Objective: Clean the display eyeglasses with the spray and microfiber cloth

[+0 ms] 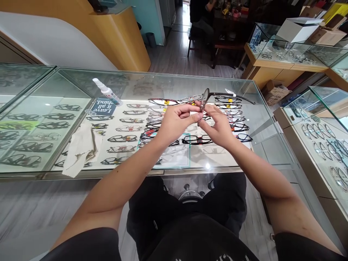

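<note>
Above the glass counter, a pair of dark-framed eyeglasses (206, 98) is held between my two hands, one temple arm stretching out to the right with a small white tag near it. My left hand (176, 121) pinches the frame's near end between thumb and fingers. From the other side, my right hand (217, 127) is closed on the same frame, its thumb and fingertips close to the left ones. The fingers hide the frame's lower part. Several rows of eyeglasses (126, 128) lie beneath and around the hands, some with yellow tags.
A glass display counter (130, 75) spans the view before me. On its left part are a white spray bottle (107, 91), a dark blue printed card (104, 107) and a cream cloth (81, 148). More showcases (323, 141) stand at right. A person (202, 16) sits in the background.
</note>
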Demonstrator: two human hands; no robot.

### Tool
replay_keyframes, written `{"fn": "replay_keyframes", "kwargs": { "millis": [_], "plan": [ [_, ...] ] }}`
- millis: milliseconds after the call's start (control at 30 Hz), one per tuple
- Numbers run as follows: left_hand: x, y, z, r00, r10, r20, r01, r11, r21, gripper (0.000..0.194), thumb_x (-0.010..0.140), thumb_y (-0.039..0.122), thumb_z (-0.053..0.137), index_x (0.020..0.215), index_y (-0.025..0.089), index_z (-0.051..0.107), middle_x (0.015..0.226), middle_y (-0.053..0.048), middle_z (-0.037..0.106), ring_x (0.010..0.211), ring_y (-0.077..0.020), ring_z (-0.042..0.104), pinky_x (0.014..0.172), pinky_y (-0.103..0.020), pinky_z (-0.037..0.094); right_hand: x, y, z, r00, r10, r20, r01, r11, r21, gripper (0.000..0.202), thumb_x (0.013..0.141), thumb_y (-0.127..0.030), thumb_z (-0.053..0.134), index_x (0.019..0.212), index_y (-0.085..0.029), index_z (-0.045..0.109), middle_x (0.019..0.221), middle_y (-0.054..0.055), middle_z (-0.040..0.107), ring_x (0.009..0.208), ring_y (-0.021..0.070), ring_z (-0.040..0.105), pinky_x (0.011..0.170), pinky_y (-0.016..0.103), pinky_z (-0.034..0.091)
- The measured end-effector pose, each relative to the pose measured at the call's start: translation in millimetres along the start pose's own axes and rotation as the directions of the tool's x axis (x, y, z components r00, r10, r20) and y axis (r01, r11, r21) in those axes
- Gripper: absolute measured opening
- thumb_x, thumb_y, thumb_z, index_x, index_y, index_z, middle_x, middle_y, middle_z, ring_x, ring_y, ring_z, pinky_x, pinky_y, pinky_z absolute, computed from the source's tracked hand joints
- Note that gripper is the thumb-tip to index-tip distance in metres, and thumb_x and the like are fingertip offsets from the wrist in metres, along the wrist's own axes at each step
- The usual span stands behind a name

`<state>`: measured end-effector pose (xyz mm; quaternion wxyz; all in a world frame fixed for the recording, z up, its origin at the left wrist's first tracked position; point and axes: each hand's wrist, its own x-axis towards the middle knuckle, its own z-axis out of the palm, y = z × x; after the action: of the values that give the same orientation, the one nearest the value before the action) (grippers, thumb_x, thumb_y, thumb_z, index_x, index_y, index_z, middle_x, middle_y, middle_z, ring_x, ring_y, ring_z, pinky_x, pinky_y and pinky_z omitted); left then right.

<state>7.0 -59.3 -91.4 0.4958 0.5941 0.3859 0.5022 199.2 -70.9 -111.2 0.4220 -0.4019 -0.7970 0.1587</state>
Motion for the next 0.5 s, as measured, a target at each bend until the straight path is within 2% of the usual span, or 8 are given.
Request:
{"fn": "replay_keyframes", "kwargs": {
  "millis": [33, 100, 200, 267, 333, 400, 500],
  "plan": [
    [-0.4, 1.2, -0.9, 0.999, 0.043, -0.001, -0.042, 0.998, 0.045, 0.024, 0.075, 0.04, 0.095, 0.092, 0.024, 0.09, 0.054, 0.006, 0.04, 0.055, -0.01, 0.033, 0.057, -0.029, 0.034, 0.4, 0.3, -0.4, 1.0, 0.003, -0.016, -0.003, 1.0, -0.006, 0.043, 0.107, -0.042, 0.06, 0.146, -0.027, 0.07, 0.152, 0.011, 0.075, 0.138, 0.0323, 0.071, 0.122, 0.055, 0.053],
    [-0.4, 4.8, -3.9, 0.99, 0.14, -0.003, -0.139, 0.981, 0.137, 0.02, 0.083, 0.036, 0.087, 0.1, 0.025, 0.09, 0.058, 0.005, 0.035, 0.057, -0.0114, 0.032, 0.058, -0.03, 0.032, 1.4, 1.4, -1.6, 0.998, 0.002, -0.059, -0.003, 1.0, -0.012, 0.039, 0.108, -0.045, 0.061, 0.14, -0.027, 0.073, 0.147, 0.011, 0.078, 0.134, 0.0324, 0.072, 0.119, 0.055, 0.056],
    [6.8, 9.3, -16.3, 0.96, 0.273, -0.057, -0.25, 0.933, 0.26, 0.016, 0.091, 0.032, 0.078, 0.103, 0.026, 0.086, 0.065, 0.003, 0.042, 0.062, -0.0139, 0.041, 0.062, -0.031, 0.038, 2.8, 3.0, -4.9, 0.993, -0.008, -0.114, 0.008, 1.0, -0.002, 0.031, 0.109, -0.047, 0.061, 0.127, -0.027, 0.077, 0.142, 0.011, 0.081, 0.133, 0.0322, 0.073, 0.117, 0.054, 0.056],
    [18.9, 8.7, -33.8, 0.921, 0.356, -0.159, -0.287, 0.895, 0.341, 0.008, 0.093, 0.029, 0.076, 0.097, 0.025, 0.08, 0.07, 0.0, 0.051, 0.067, -0.0155, 0.049, 0.066, -0.032, 0.042, 3.4, 3.8, -7.9, 0.992, -0.004, -0.13, 0.004, 1.0, 0.001, 0.028, 0.11, -0.046, 0.059, 0.118, -0.027, 0.078, 0.142, 0.011, 0.081, 0.13, 0.0322, 0.074, 0.116, 0.054, 0.056],
    [35.1, 4.5, -60.0, 0.849, 0.441, -0.29, -0.299, 0.855, 0.424, 0.003, 0.095, 0.025, 0.073, 0.093, 0.024, 0.074, 0.079, -0.002, 0.058, 0.074, -0.0169, 0.054, 0.071, -0.034, 0.044, 3.9, 4.8, -10.4, 0.989, 0.004, -0.145, -0.004, 1.0, -0.004, 0.029, 0.111, -0.047, 0.058, 0.118, -0.028, 0.078, 0.142, 0.011, 0.081, 0.128, 0.0323, 0.075, 0.113, 0.054, 0.056],
    [51.1, -2.1, -91.8, 0.746, 0.513, -0.425, -0.288, 0.824, 0.489, 0.008, 0.096, 0.019, 0.071, 0.09, 0.024, 0.069, 0.09, -0.004, 0.062, 0.084, -0.0187, 0.059, 0.08, -0.036, 0.047, 4.3, 6.3, -12.0, 0.987, 0.012, -0.161, -0.013, 1.0, -0.007, 0.031, 0.111, -0.048, 0.057, 0.122, -0.028, 0.078, 0.142, 0.011, 0.081, 0.128, 0.033, 0.075, 0.112, 0.054, 0.056],
    [67.8, -14.2, -137.1, 0.602, 0.528, -0.599, -0.176, 0.82, 0.545, 0.016, 0.094, 0.01, 0.069, 0.089, 0.024, 0.063, 0.097, -0.005, 0.063, 0.091, -0.0209, 0.059, 0.092, -0.039, 0.049, 4.8, 9.3, -12.2, 0.985, 0.028, -0.171, -0.03, 0.999, -0.012, 0.037, 0.111, -0.051, 0.056, 0.127, -0.027, 0.079, 0.141, 0.012, 0.081, 0.129, 0.0339, 0.074, 0.113, 0.055, 0.056]
  ]
}}
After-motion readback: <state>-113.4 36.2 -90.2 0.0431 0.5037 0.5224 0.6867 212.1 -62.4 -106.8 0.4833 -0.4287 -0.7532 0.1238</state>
